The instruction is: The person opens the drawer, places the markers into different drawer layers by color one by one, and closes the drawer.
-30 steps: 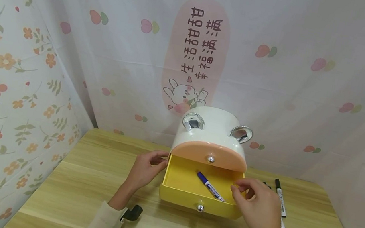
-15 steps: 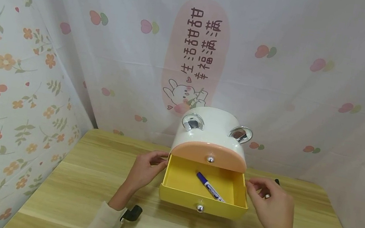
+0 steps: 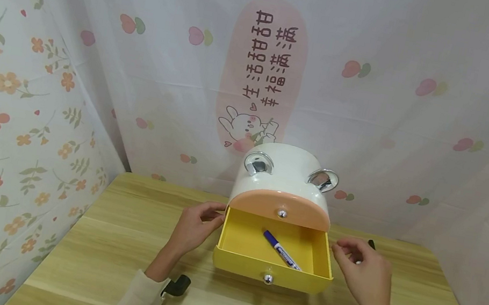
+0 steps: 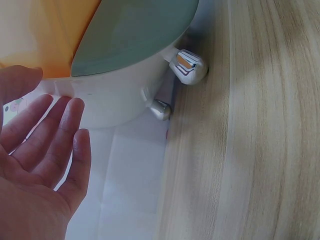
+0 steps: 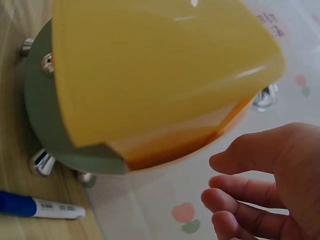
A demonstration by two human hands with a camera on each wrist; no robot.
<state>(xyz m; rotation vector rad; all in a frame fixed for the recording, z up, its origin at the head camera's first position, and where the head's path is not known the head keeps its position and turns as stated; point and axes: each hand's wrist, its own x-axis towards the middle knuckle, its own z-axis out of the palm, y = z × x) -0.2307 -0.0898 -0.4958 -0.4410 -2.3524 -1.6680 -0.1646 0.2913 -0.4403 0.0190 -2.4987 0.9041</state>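
Note:
A small drawer cabinet [image 3: 288,168] with a white body and silver eye-like rings stands on the table. Its yellow drawer [image 3: 244,265] is pulled out, and a blue-capped marker [image 3: 282,250] lies inside. My left hand [image 3: 197,226] rests at the cabinet's left side; the left wrist view has its extended fingertips [image 4: 75,105] right at the white wall. To the right of the drawer hovers my right hand [image 3: 367,275], fingers loosely bent, nothing between them. In the right wrist view, a gap shows between that hand [image 5: 265,180] and the yellow drawer.
Below the yellow drawer is a green front [image 5: 40,95], and above it an orange one [image 3: 260,204] with a silver knob. Another blue-capped marker [image 5: 45,205] lies on the table beside the cabinet's silver feet. A dark pen end [image 3: 372,244] shows behind my right hand. A patterned curtain [image 3: 178,81] hangs behind.
My right hand has moved from over the drawer's right edge outward to the right, now covering most of the pens there. The left hand, drawer and marker inside stay put.

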